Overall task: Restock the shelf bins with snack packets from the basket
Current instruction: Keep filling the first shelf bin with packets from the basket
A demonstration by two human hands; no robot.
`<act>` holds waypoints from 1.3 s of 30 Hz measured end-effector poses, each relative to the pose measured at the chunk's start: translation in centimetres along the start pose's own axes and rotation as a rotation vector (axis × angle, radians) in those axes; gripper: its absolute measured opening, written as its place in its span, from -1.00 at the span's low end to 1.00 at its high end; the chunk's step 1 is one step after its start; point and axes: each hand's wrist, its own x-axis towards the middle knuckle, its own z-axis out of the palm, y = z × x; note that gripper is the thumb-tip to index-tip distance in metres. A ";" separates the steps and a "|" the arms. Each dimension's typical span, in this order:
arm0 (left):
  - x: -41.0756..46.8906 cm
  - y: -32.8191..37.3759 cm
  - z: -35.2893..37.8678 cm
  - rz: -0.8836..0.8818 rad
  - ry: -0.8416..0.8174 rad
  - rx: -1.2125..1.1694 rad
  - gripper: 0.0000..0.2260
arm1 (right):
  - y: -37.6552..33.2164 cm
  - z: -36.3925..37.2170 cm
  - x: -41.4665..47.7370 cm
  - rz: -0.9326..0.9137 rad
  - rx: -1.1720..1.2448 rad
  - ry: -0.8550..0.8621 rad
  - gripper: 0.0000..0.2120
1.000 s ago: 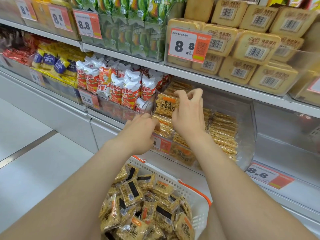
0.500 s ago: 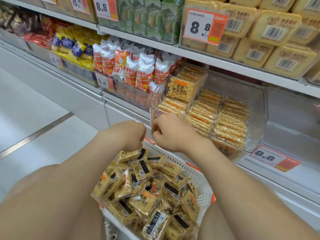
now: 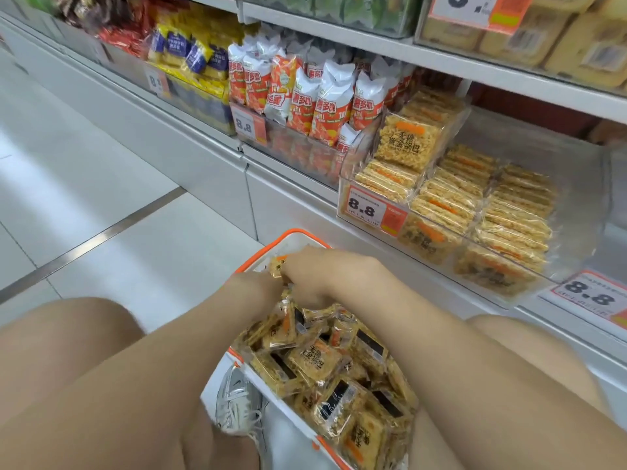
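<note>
Both forearms angle down, wrists bent, into the far end of the basket [image 3: 288, 234]. Right hand [image 3: 315, 276] fingers curl on a snack packet [image 3: 276, 266], label up, long axis hidden. Left hand [image 3: 254, 290] fingers hidden, can't tell. Shelf bin [image 3: 576, 171] just beyond.

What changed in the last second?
Both hands came down from the clear shelf bin into the basket: left hand and right hand now meet over the rice-cracker packets at its far end. Blur hides whether either has a grip on one. The bin's stacked rows look unchanged.
</note>
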 end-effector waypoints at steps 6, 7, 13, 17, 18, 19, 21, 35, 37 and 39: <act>1.5 -0.9 2.1 0.062 -0.005 -0.137 -0.76 | -0.7 0.0 1.0 -0.022 0.013 -0.053 -0.79; 1.3 -0.9 1.9 0.056 -0.006 -0.148 -0.78 | -0.7 0.0 1.1 -0.018 0.017 -0.061 -0.78; 1.8 -1.2 1.0 0.047 0.066 -0.123 -0.92 | 0.1 -0.4 0.9 0.047 0.080 -0.060 -0.72; 1.4 -1.3 -1.3 0.098 0.188 -0.261 -0.78 | 1.4 -1.5 -0.5 0.111 0.070 0.019 -0.80; 1.5 -1.3 -1.7 0.118 0.232 -0.316 -0.76 | 1.8 -1.9 -1.1 0.139 0.076 0.049 -0.76; 1.4 -1.3 -2.1 0.139 0.285 -0.377 -0.77 | 2.3 -2.2 -1.7 0.165 0.078 0.081 -0.75; 1.1 -1.0 -2.9 0.192 0.407 -0.526 -0.85 | 3.1 -3.0 -2.9 0.204 0.088 0.129 -0.75; -4.2 3.2 -12.0 0.336 0.877 -1.432 -0.88 | 8.9 -4.0 -9.0 0.264 0.564 0.560 -0.73; -4.5 3.7 -13.1 0.305 1.000 -1.416 -0.86 | 9.8 -3.9 -9.5 0.305 0.637 0.642 -0.75; -4.3 4.2 -14.1 0.178 1.152 -1.344 -0.82 | 10.9 -3.8 -9.8 0.378 0.706 0.753 -0.75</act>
